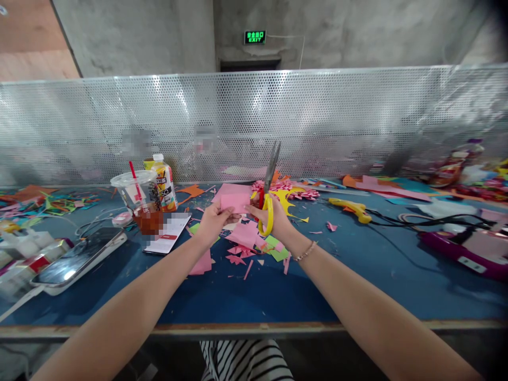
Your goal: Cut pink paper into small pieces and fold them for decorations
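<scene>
My left hand [213, 220] pinches a small piece of pink paper [235, 201] held up over the middle of the blue table [246, 296]. My right hand [273, 219] grips yellow-handled scissors [268, 185], blades pointing up and slightly right, just to the right of the pink piece. Both hands touch the paper's edges. Below them lie pink scraps [244, 238] and a green scrap [278, 248]. A bracelet circles my right wrist.
A plastic cup with a red straw [139, 198], a juice bottle [163, 182] and a phone [79, 259] sit left. A yellow glue gun [351, 208] and a purple device [468, 248] lie right. A perforated metal screen [317, 121] closes the back.
</scene>
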The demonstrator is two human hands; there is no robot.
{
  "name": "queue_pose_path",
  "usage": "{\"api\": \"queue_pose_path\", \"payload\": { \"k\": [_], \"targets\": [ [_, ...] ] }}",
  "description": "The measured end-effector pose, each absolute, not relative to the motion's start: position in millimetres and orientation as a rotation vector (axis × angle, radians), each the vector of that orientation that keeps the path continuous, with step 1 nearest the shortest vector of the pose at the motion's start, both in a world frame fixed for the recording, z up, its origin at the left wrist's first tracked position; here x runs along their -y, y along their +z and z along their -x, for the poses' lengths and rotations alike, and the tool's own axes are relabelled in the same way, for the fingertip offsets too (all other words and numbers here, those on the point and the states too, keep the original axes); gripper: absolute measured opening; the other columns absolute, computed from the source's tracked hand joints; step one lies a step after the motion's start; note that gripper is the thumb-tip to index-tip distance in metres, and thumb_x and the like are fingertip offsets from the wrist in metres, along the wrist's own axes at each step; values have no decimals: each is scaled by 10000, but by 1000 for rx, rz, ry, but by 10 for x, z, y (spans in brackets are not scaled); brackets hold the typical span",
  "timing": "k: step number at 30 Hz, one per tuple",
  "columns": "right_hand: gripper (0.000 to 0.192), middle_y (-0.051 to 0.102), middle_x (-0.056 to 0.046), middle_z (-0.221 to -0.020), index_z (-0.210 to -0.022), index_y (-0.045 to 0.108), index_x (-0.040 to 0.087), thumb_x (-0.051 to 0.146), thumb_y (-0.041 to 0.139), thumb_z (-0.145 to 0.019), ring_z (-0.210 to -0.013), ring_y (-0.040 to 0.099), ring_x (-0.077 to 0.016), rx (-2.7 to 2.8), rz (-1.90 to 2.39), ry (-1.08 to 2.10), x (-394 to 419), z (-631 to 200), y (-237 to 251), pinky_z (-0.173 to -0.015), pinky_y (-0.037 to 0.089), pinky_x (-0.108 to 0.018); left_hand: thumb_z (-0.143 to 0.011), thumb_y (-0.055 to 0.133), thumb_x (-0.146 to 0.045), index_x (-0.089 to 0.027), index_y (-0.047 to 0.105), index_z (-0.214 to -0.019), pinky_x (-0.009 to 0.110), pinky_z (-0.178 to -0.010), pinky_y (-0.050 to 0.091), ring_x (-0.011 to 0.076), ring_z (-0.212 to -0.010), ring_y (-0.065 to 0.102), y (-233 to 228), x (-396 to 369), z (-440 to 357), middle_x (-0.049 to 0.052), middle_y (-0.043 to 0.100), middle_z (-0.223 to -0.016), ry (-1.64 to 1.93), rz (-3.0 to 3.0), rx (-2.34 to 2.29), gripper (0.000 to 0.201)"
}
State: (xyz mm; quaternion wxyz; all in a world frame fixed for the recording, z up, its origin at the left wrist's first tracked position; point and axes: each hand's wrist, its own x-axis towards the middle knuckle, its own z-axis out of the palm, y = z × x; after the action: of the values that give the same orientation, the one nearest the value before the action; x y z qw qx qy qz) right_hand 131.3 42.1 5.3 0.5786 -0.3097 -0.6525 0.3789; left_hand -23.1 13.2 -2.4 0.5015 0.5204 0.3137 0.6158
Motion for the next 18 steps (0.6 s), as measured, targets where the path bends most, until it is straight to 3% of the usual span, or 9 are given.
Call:
{"api": "queue_pose_path", "payload": {
  "k": [10, 18],
  "targets": [
    [375, 460, 50, -602, -709, 413, 213, 348, 721, -545, -545, 473, -106, 1595, 764, 749, -369, -1288, 90, -542, 421, -259, -580, 745, -258, -131, 629, -839, 261, -672, 511, 119, -637, 629, 20, -76, 228, 44, 670, -725, 1452, -1149, -680, 312],
    [348, 464, 49, -639, -721, 418, 213, 348, 705, -577, -538, 455, -91, 1625, 732, 800, -341, -1295, 96, -527, 401, -241, -585, 732, -310, -105, 636, -719, 250, -573, 474, 99, -517, 569, -9, -112, 245, 33, 638, -604, 1550, -1209, -833, 263]
  ]
}}
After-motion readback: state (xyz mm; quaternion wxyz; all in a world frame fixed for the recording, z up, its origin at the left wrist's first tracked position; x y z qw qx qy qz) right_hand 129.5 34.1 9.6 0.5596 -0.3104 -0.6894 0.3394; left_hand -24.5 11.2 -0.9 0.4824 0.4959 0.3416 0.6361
